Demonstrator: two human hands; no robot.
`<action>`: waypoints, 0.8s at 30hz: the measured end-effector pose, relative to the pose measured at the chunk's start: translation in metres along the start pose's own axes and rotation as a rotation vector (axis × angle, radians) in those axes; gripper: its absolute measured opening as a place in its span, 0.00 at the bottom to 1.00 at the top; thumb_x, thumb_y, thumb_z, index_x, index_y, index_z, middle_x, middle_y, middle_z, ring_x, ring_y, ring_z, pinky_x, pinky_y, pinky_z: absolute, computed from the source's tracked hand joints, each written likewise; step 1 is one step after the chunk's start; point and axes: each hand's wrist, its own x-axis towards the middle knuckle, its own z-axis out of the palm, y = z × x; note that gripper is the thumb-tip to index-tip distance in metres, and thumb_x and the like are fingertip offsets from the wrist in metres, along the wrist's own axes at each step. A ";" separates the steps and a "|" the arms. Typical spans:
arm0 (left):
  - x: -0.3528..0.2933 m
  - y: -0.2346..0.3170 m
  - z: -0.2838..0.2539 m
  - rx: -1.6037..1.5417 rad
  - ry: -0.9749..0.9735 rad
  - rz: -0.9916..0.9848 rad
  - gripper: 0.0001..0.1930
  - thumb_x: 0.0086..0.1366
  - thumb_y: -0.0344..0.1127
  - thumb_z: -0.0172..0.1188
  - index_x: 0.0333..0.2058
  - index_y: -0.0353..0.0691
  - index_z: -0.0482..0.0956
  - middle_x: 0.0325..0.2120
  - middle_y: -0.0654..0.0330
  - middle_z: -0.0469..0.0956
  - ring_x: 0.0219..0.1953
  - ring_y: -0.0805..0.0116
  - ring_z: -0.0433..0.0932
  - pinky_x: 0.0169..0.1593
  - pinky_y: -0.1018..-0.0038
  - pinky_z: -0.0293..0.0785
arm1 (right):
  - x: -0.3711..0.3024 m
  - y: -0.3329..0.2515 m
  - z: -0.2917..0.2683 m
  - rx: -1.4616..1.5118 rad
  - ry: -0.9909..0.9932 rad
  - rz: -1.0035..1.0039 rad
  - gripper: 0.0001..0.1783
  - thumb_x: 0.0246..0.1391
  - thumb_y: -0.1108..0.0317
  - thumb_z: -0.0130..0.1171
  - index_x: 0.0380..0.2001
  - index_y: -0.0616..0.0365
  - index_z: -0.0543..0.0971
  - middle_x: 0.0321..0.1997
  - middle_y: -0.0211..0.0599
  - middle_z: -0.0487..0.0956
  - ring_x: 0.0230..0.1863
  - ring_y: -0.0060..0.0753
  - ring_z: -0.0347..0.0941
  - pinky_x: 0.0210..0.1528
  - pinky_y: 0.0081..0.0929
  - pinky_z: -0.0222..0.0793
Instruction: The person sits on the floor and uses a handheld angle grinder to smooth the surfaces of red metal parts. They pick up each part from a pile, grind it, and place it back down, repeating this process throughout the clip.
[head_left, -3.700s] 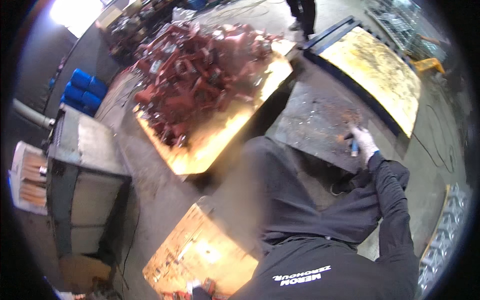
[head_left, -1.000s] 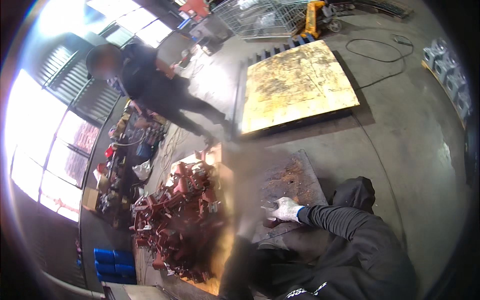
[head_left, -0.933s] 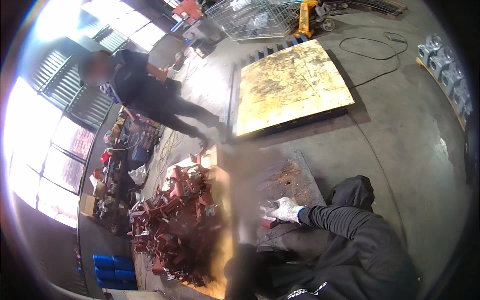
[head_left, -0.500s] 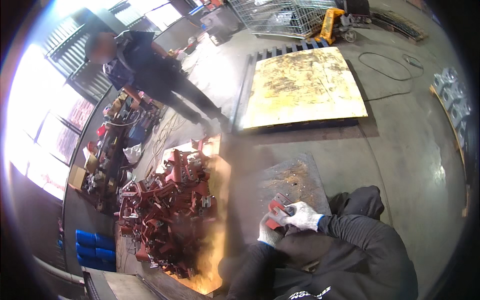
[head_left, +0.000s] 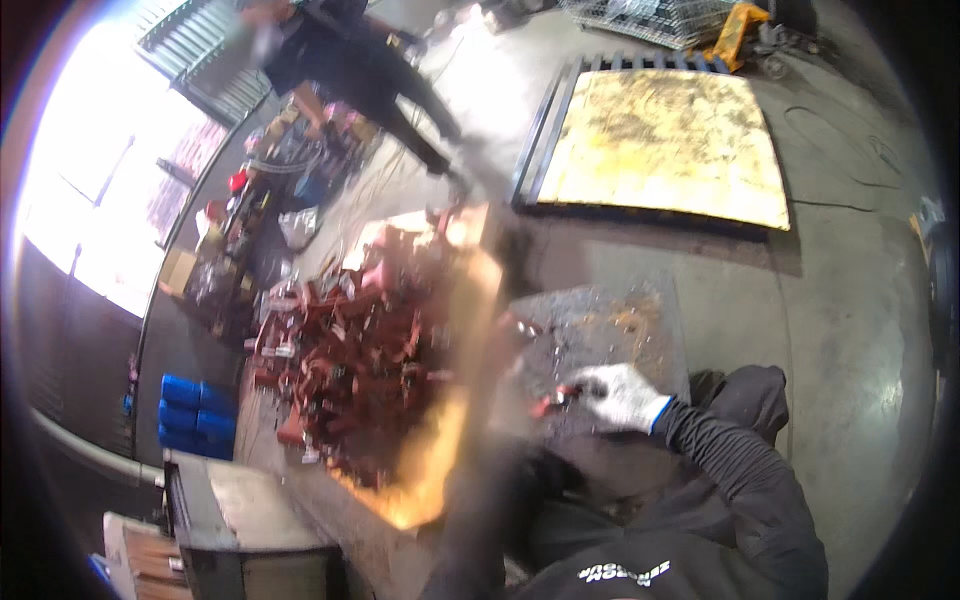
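Note:
My right hand, in a white knitted glove with a blue cuff edge, is closed at the fingertips on a small red metal part above the dark metal plate. My left hand is smeared by motion between that plate and the pile; its fingers cannot be made out, nor whether anything is in them. Left of it lies a big heap of dark red metal brackets on a yellowish board. The grey worktop plate carries brownish debris and small bright bits.
Another person stands beyond the heap, beside a cluttered row of tools and boxes. A yellow-topped pallet lies at the back, with a yellow pallet jack and a wire cage behind. Blue containers and a box-like cabinet stand at left.
Both hands were together on a red bracket; now they are apart. My left hand has swept up and left toward the heap, while the right is slightly higher. The view has shifted.

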 end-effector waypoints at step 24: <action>-0.001 0.061 -0.073 -0.476 0.400 0.603 0.13 0.69 0.40 0.48 0.42 0.37 0.74 0.30 0.60 0.76 0.32 0.67 0.77 0.35 0.73 0.76 | 0.004 0.014 0.012 0.206 0.087 0.406 0.36 0.52 0.66 0.63 0.62 0.65 0.62 0.42 0.40 0.81 0.43 0.29 0.74 0.44 0.27 0.69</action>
